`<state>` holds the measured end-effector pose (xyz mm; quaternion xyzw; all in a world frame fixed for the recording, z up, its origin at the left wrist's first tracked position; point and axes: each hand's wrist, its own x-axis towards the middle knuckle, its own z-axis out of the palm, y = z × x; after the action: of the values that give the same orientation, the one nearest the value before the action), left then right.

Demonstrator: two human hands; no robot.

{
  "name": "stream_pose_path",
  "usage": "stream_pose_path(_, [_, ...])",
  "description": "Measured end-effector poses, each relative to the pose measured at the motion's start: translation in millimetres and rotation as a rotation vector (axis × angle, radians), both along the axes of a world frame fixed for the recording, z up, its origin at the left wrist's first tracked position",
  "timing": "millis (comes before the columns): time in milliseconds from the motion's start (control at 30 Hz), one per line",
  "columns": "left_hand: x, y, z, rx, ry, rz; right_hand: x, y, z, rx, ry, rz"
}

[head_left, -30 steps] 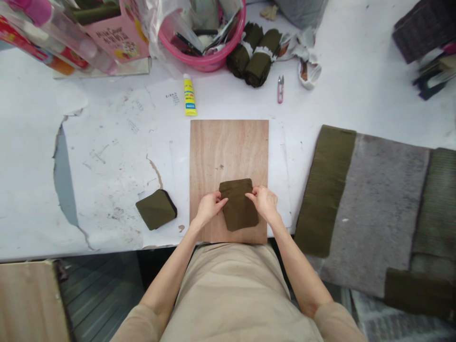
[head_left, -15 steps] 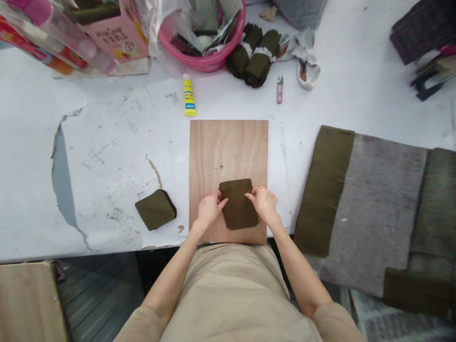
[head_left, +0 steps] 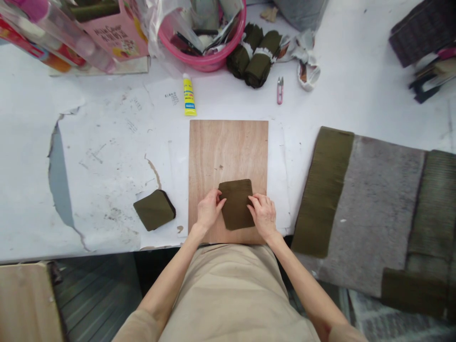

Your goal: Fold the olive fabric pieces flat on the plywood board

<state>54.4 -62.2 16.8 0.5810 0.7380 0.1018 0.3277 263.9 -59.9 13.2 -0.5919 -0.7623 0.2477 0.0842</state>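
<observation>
A dark olive fabric piece (head_left: 236, 204), shaped like a pocket, lies on a wooden board (head_left: 228, 145) at the table's front edge. At its left edge my left hand (head_left: 209, 209) pinches the cloth between thumb and fingers. My right hand (head_left: 262, 213) grips the opposite edge the same way, thumb on top. To the left of the board rests a small stack of similar olive pieces (head_left: 154, 210).
Beyond the board lie a yellow glue tube (head_left: 189, 97) and pink thread snips (head_left: 280, 90). Farther back are a pink basket (head_left: 213, 61) and tied olive fabric rolls (head_left: 258, 66). Larger olive cloth (head_left: 322, 190) overlies a grey pad (head_left: 377, 204) at right.
My right hand has slid slightly down along the fabric's right edge, its fingers now more extended. My left hand and the fabric piece have barely moved.
</observation>
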Motion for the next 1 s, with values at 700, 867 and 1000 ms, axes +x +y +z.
stream_pose_path(700, [-7.5,19.5,0.1,0.060,0.010,-0.066,-36.8,74.4,1.2,-0.010,-0.028,0.201])
stream_pose_path(867, [-7.5,22.2,0.2,0.020,0.045,-0.082,-44.6,79.0,-1.0,-0.018,-0.042,0.244])
stream_pose_path(1000, [-7.6,22.8,0.2,0.024,0.068,-0.109,-48.7,84.7,-0.2,-0.039,-0.058,0.277])
